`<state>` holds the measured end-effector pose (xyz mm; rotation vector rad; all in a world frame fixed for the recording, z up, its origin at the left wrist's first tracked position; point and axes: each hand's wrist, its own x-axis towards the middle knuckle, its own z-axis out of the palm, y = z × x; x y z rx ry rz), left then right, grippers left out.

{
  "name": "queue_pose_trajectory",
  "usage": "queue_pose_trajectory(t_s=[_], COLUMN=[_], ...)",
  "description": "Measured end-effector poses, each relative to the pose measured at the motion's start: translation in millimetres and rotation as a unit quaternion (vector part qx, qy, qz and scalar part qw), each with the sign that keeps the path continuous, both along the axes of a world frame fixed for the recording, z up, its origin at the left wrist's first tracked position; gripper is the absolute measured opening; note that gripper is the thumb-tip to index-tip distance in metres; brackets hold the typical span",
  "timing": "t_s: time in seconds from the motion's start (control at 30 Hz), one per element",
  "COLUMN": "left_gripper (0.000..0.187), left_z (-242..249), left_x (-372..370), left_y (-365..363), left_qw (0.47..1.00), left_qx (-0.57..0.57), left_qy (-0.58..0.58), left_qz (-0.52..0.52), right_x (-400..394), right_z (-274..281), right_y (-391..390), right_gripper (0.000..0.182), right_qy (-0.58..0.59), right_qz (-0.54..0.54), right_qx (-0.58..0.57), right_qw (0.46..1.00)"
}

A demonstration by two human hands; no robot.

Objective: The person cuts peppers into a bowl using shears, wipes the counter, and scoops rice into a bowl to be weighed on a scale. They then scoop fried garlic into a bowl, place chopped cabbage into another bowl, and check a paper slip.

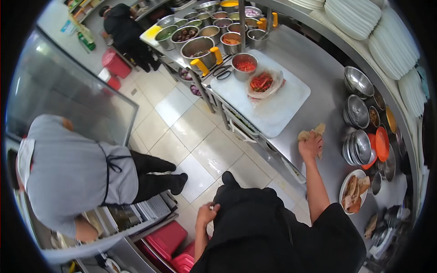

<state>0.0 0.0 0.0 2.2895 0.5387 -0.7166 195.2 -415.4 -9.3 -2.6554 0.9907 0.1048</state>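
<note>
My right hand [311, 145] is closed on a tan cloth [318, 130] and presses it on the steel counter [291, 144], just beyond the near corner of a white cutting board [273, 123]. On that board sit an open plastic bag of red peppers [262, 83] and a steel pot of chopped red pieces [245, 66]. Low beside my body, over the floor, my left hand [208, 212] is curled with its fingers together; a small pale spot shows at the fingers, too small to name.
A person in grey [82, 168] bends over an open drawer at the left. Another person in black [123, 34] stands at the back. Stacked steel bowls [356, 148], a plate of bread-like pieces [353, 192] and white plates [353, 18] line the right side. Scissors [221, 73] lie by the board.
</note>
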Motion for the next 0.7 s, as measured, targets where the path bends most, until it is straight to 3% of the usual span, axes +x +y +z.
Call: queue_pose_trajectory(t_s=[0.07, 0.1, 0.17, 0.27, 0.43, 0.5, 0.57, 0.7], left_gripper=[0.048, 0.046, 0.039, 0.036, 0.036, 0.040, 0.042, 0.044], left_z=[-5, -15, 8, 13, 39, 40, 37, 21], left_x=[7, 104, 162, 271, 410, 446, 474, 511], left_y=[11, 37, 44, 49, 6, -11, -24, -43], left_qw=[0.999, 0.996, 0.989, 0.961, 0.924, 0.903, 0.893, 0.861], left_qx=[0.003, -0.012, -0.058, -0.041, -0.104, -0.039, -0.006, 0.059], left_qy=[-0.024, -0.066, -0.128, -0.252, -0.355, -0.400, -0.416, -0.456], left_qz=[-0.040, -0.059, -0.041, -0.111, -0.102, -0.151, -0.171, -0.219], right_x=[-32, 25, 11, 14, 41, 51, 62, 83], right_z=[2, -8, -13, -33, -12, -17, -29, -27], right_y=[-4, 14, 11, 15, 35, 34, 32, 31], right_gripper=[0.053, 0.053, 0.051, 0.052, 0.055, 0.055, 0.055, 0.055], right_qy=[-0.015, -0.044, -0.065, -0.087, -0.025, -0.009, -0.109, -0.121], right_qz=[0.022, 0.008, 0.024, 0.005, -0.077, -0.086, -0.046, -0.065], right_qx=[-0.071, -0.083, -0.090, -0.167, -0.093, -0.071, -0.113, -0.069], right_qw=[0.997, 0.996, 0.994, 0.982, 0.992, 0.994, 0.987, 0.988])
